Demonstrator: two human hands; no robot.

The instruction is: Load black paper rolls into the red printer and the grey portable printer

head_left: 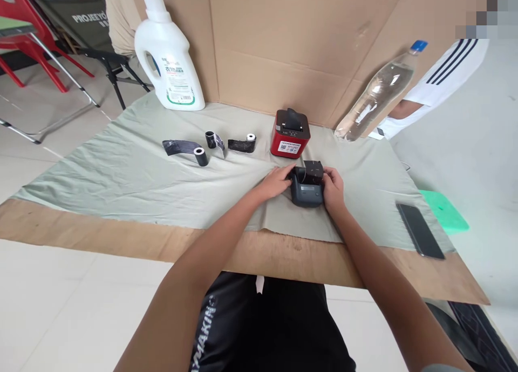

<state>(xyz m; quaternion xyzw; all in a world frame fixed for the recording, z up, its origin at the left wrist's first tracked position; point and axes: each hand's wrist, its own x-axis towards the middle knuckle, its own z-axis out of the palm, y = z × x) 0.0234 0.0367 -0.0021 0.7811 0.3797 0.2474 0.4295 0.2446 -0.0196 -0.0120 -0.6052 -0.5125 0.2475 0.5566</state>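
On the cloth in front of me sits a small dark portable label printer (306, 197). A black piece (313, 171), either its raised lid or dark printed paper, stands up at its back; I cannot tell which. My left hand (275, 183) holds the printer's left side, fingertips at its upper left corner. Around the right side curl the fingers of my right hand (333, 188), partly hidden behind it. Just behind stands a red and black printer (290, 135) with dark paper sticking out of its top. Three small paper rolls with dark strips, including one roll (200, 156), lie to the left.
A white detergent jug (172, 64) and a clear bottle with a blue cap (374, 99) stand at the back against a cardboard panel (275, 53). A phone (420, 230) lies near the right edge. Beyond the panel, people are partly visible.
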